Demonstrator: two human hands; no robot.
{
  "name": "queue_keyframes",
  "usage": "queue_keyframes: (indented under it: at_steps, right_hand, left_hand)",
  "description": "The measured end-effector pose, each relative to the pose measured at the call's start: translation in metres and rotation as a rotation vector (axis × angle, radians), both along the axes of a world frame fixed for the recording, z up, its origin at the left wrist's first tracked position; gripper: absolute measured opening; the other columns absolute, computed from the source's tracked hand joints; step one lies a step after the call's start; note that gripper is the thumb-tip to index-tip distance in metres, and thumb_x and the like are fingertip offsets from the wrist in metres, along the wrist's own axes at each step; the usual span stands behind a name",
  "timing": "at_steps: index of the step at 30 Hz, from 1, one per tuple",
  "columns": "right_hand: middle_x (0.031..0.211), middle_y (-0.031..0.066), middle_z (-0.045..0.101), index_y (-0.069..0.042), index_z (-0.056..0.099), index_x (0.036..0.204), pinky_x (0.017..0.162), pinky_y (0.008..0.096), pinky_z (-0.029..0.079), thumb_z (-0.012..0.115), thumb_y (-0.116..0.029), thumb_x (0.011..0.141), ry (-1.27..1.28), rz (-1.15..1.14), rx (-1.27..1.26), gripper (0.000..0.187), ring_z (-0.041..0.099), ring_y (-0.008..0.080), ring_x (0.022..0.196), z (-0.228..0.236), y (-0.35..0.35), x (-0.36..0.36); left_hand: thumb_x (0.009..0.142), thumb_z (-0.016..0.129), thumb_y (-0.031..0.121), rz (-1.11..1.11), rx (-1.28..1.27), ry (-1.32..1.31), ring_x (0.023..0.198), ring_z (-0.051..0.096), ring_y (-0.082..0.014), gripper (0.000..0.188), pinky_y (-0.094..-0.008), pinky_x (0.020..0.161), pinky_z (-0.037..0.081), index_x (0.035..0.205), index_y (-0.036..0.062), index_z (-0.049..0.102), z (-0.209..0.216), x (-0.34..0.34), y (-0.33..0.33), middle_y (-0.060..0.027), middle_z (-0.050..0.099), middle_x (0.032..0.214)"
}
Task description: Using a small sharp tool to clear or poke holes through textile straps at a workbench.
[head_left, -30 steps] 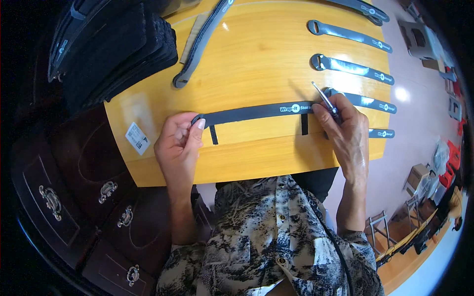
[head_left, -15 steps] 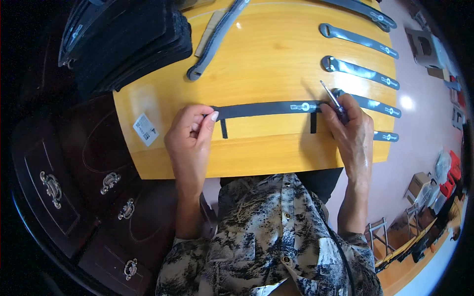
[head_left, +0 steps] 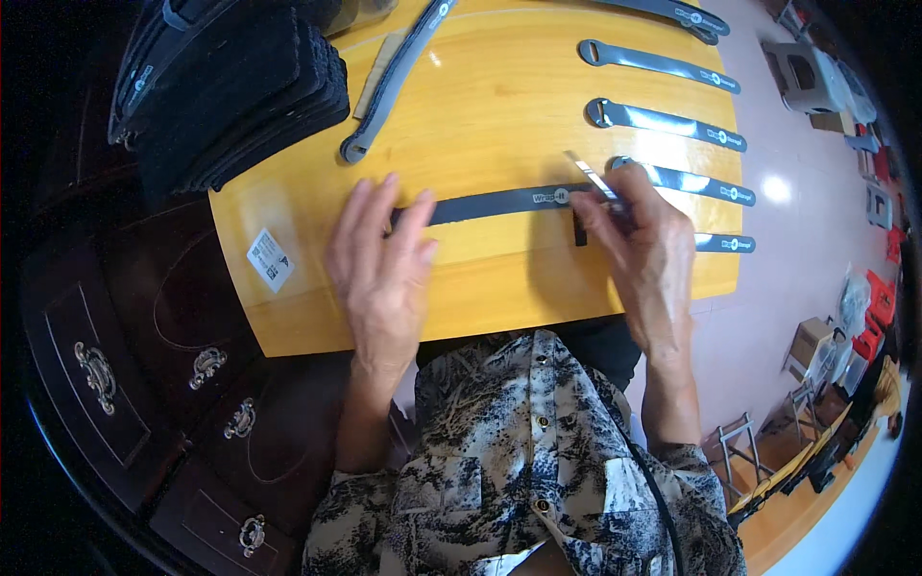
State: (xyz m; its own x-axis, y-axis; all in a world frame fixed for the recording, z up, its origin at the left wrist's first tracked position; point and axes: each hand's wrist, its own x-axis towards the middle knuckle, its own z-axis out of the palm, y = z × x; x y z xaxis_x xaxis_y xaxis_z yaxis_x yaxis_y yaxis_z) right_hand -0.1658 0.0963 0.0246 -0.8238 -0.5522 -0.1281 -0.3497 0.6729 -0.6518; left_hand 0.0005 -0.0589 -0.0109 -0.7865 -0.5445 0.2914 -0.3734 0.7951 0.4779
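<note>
A dark grey strap (head_left: 490,204) with a pale printed mark lies across the yellow table (head_left: 480,298) in front of me. My left hand (head_left: 379,264) rests over its left end, fingers spread, gripping nothing. Between the fingers of my right hand (head_left: 645,250) is a slim tool with a metal tip (head_left: 592,176), its tip pointing up and left; its handle is mostly hidden. That hand sits at the strap's right end and covers it. Below the strap, beside my right fingers, a short black strip (head_left: 580,228) shows.
Several similar straps with slotted round ends, one of them a strap (head_left: 667,125), lie along the table's right side. Another strap (head_left: 399,82) slants at the upper left, near a stack of black sheets (head_left: 259,106). A white label (head_left: 270,259) sticks to the tabletop. Dark drawers (head_left: 125,384) stand at left.
My left hand has let go of the strap's left end and opened, now covering the left short black strip. The right hand keeps the tool. The whole view has shifted slightly.
</note>
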Motion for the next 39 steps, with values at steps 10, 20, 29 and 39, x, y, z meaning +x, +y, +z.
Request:
queue_keyframes:
  at_steps: [10, 20, 29, 39]
  right_hand:
    - [0.066, 0.0148, 0.063, -0.004, 0.058, 0.078, 0.050, 0.0397, 0.049, 0.063, -0.031, 0.085, 0.169, 0.164, 0.086, 0.028, 0.063, 0.0316, 0.058, -0.025, -0.021, 0.008]
    - [0.061, 0.0164, 0.061, -0.003, 0.061, 0.076, 0.052, 0.0424, 0.049, 0.062, -0.034, 0.086, 0.089, 0.168, -0.017, 0.032, 0.062, 0.0353, 0.060, -0.033, -0.018, -0.014]
    - [0.061, 0.0115, 0.060, 0.000, 0.063, 0.085, 0.051, 0.0336, 0.045, 0.067, -0.025, 0.084, -0.105, -0.090, -0.251, 0.026, 0.059, 0.0197, 0.054, -0.030, 0.030, -0.035]
    - [0.104, 0.0096, 0.061, -0.006, 0.065, 0.096, 0.073, 0.0359, 0.053, 0.066, -0.015, 0.080, 0.294, -0.033, -0.070, 0.018, 0.065, 0.0283, 0.084, -0.032, 0.052, -0.059]
  left_hand:
    - [0.089, 0.050, 0.044, -0.259, -0.054, -0.430, 0.141, 0.012, -0.0345, 0.054, -0.0606, 0.109, 0.007, 0.140, 0.0341, 0.038, -0.008, -0.016, 0.021, -0.0050, 0.020, 0.153]
    - [0.090, 0.050, 0.042, -0.284, -0.108, -0.390, 0.140, 0.015, -0.0355, 0.053, -0.0606, 0.109, 0.010, 0.141, 0.0298, 0.039, -0.016, -0.025, 0.015, -0.0084, 0.021, 0.153]
    - [0.090, 0.055, 0.034, -0.219, -0.133, -0.222, 0.138, 0.023, -0.0350, 0.050, -0.0528, 0.110, 0.018, 0.137, 0.0177, 0.046, -0.013, -0.032, 0.017, -0.0090, 0.034, 0.147]
    - [0.079, 0.066, 0.004, -0.359, -0.001, 0.138, 0.094, 0.053, -0.0292, 0.030, -0.0379, 0.083, 0.045, 0.109, 0.0009, 0.063, -0.004, -0.114, 0.043, -0.0117, 0.060, 0.102]
